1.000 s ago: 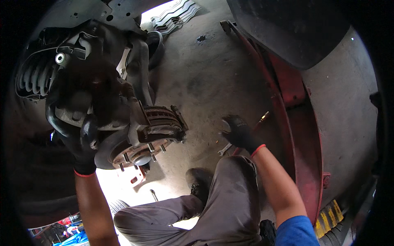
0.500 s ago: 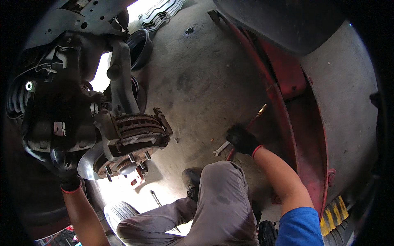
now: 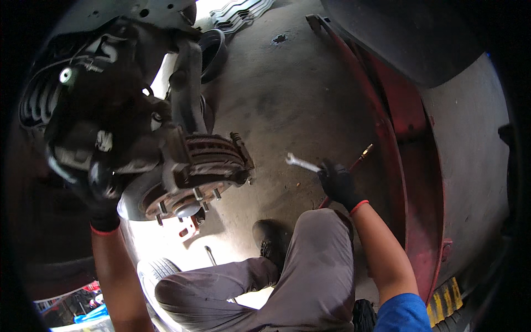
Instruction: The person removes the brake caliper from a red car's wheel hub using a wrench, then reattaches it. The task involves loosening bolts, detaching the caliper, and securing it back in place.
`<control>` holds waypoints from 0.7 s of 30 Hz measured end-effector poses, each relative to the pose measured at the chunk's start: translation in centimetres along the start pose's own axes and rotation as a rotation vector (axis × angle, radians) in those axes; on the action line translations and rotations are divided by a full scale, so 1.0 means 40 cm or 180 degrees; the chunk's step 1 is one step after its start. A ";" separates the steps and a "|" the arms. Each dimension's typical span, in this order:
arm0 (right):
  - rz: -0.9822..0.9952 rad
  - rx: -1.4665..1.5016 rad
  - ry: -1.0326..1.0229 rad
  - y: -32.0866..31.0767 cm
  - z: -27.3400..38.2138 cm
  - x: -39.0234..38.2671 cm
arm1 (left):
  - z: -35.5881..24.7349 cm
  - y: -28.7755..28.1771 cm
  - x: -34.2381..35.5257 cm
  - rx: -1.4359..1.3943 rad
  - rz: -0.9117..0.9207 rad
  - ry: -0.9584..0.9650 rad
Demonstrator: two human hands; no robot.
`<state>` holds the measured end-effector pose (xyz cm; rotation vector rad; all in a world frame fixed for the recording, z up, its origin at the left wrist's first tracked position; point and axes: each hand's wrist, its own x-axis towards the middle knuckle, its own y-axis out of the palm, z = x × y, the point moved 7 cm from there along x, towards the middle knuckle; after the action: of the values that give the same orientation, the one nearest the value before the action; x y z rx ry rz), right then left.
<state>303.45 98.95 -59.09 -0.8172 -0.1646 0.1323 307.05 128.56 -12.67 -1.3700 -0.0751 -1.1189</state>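
My right hand (image 3: 338, 184), in a black glove with a red cuff, grips a silver wrench (image 3: 301, 162) and holds it just above the concrete floor (image 3: 287, 99). My left hand (image 3: 98, 202), gloved the same way, reaches up behind the brake assembly and presses on the dark suspension parts. The brake disc with its wheel studs (image 3: 176, 200) and the caliper (image 3: 213, 159) hang between the two hands. My grey-trousered legs (image 3: 298, 276) fold below.
A red lift arm (image 3: 398, 144) curves along the right, with a thin brass-tipped hose (image 3: 362, 154) lying beside my right hand. A removed tyre (image 3: 157, 271) lies under my knee, and a second tool (image 3: 211, 255) rests on the floor near it.
My right hand has picked the wrench up off the floor and raised it toward the brake. The view has shifted, so the brake assembly sits more to the centre.
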 end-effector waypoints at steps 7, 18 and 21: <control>-0.0296 0.2713 -0.0232 -0.319 0.250 0.066 | -0.059 0.036 0.054 -0.0671 -0.0009 -0.0159; -0.0041 0.1722 -0.0032 -0.458 0.406 0.025 | -0.109 -0.017 0.113 -0.0466 0.0107 0.0453; 0.0003 0.1097 0.0195 -0.390 0.318 0.019 | -0.126 -0.019 0.119 -0.0708 -0.0093 0.0456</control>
<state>302.51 97.57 -39.02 -0.4771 -0.0801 0.1318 306.25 121.97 -10.54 -1.4835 0.1373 -1.2762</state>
